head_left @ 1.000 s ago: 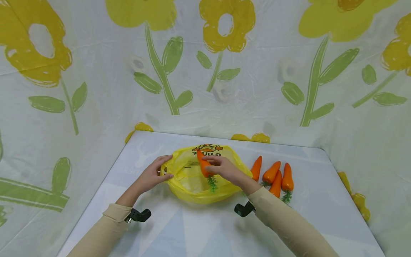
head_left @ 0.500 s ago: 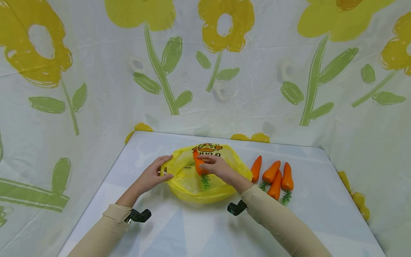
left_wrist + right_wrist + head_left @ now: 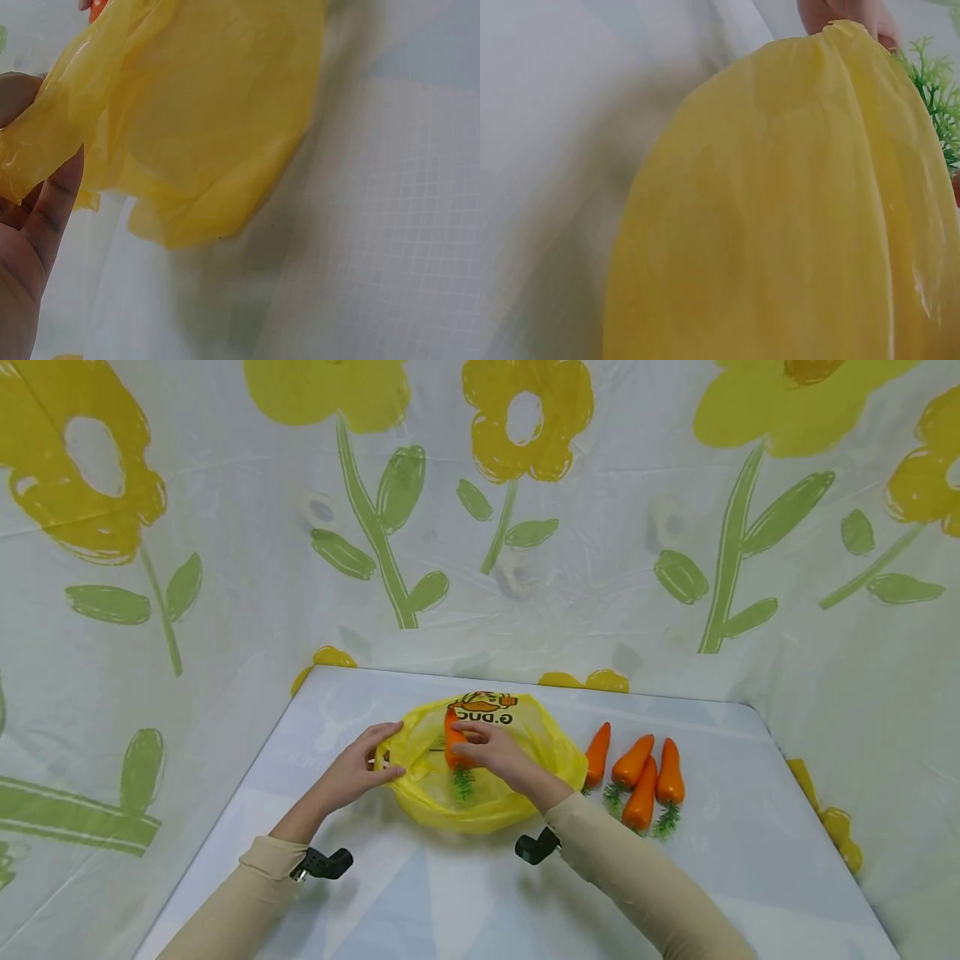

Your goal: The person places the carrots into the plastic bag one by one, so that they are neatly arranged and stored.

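Note:
A yellow plastic bag (image 3: pixel 525 802) with a duck print stands on the table, its mouth spread wide. At its left rim, my left hand (image 3: pixel 358 774) grips the edge between thumb and fingers; the left wrist view shows the yellow film bunched in that hand (image 3: pixel 37 240). Over the bag's mouth, my right hand (image 3: pixel 495 753) holds an orange toy carrot (image 3: pixel 454 745) by its side, tip toward the back and green leafy top (image 3: pixel 463 787) toward me. In the right wrist view the bag (image 3: pixel 750 210) hides most of the carrot, leaving its green top (image 3: pixel 934 94) showing.
Several more carrots (image 3: pixel 670 774) lie on the table to the right of the bag, one (image 3: pixel 598 753) close beside it. The white table (image 3: pixel 750 843) ends at a flower-printed curtain (image 3: pixel 600 527) behind and at both sides.
My right hand has moved left with the carrot, farther over the bag's mouth, and the carrot has turned more upright in view. The left hand has kept its hold on the rim.

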Motion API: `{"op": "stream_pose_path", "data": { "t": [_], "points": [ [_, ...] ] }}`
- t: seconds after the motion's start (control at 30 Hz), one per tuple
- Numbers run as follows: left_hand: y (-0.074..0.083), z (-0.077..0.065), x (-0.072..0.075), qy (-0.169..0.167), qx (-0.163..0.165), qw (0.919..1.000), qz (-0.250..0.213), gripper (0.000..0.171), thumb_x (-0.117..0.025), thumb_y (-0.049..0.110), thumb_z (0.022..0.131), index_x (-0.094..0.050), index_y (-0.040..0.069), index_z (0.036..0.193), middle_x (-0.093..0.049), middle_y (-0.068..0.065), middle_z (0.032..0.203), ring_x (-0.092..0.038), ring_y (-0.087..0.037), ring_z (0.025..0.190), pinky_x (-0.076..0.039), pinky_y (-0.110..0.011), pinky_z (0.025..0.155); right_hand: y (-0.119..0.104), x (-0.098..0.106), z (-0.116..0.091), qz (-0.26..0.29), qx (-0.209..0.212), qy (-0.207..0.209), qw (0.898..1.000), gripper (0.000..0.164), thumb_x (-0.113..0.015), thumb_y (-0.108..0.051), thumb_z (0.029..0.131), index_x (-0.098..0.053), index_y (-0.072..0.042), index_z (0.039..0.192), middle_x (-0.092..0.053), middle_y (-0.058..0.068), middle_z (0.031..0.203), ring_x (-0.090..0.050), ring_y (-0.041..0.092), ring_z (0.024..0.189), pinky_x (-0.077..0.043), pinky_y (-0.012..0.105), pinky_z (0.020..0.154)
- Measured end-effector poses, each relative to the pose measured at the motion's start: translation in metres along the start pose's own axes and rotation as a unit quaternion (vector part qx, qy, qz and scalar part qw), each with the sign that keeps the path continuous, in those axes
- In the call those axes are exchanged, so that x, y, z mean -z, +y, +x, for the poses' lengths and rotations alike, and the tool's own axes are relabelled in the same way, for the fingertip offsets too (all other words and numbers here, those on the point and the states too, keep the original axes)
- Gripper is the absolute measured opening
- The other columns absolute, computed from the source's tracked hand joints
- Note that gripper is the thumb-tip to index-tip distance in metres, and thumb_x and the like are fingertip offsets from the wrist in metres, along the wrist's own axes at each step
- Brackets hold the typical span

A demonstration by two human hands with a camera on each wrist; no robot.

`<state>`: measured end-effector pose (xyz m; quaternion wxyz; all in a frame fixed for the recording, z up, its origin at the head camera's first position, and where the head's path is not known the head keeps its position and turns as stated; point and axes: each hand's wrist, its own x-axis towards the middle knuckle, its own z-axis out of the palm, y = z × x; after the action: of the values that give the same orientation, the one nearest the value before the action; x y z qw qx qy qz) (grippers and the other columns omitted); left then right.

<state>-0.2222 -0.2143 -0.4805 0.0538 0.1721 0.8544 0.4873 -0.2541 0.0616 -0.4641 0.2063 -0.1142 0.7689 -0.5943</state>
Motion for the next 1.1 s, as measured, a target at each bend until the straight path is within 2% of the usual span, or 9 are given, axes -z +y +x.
{"op": "stream_pose_path", "data": {
  "t": [0.27,0.5,0.87,1.1],
  "points": [
    [-0.001,0.0,0.0,-0.006,-0.003,1.0,-0.006,0.076,-0.076,0.02,0.093,-0.038,0.007,0.157,-0.034,-0.019,0.158,-0.046,-0.042,0.135,-0.049,-0.053,0.104,0.01,-0.011,0.007,0.001,-0.012,0.011,1.0,0.052,-0.074,-0.029,0.095,-0.06,-0.015,0.143,-0.055,0.018,0.143,-0.059,0.03,0.123,-0.056,0.038,0.097],
    [-0.002,0.0,0.0,-0.003,-0.004,1.0,-0.006,0.076,-0.076,0.018,0.093,-0.038,0.007,0.157,-0.034,-0.018,0.158,-0.045,-0.042,0.136,-0.048,-0.054,0.105,0.017,-0.018,0.012,0.003,0.0,0.0,1.0,0.051,-0.074,-0.024,0.095,-0.06,-0.011,0.143,-0.056,0.019,0.141,-0.061,0.03,0.119,-0.058,0.037,0.092],
    [-0.005,-0.002,0.0,0.0,-0.01,0.9999,0.005,0.075,-0.075,0.017,0.093,-0.037,0.007,0.157,-0.034,-0.018,0.158,-0.043,-0.042,0.138,-0.047,-0.056,0.106,0.024,-0.03,0.015,-0.048,-0.006,0.021,0.999,0.053,-0.077,-0.028,0.091,-0.062,-0.016,0.141,-0.06,0.014,0.134,-0.059,0.028,0.118,-0.056,0.038,0.095],
    [-0.004,-0.001,0.0,0.0,-0.009,1.0,0.004,0.075,-0.075,0.015,0.093,-0.038,0.007,0.157,-0.033,-0.019,0.158,-0.043,-0.043,0.138,-0.047,-0.055,0.106,0.03,-0.035,0.015,-0.076,0.0,0.011,0.997,0.056,-0.077,-0.029,0.091,-0.06,-0.017,0.143,-0.06,0.009,0.137,-0.06,0.025,0.114,-0.054,0.039,0.095]
  ]
}}
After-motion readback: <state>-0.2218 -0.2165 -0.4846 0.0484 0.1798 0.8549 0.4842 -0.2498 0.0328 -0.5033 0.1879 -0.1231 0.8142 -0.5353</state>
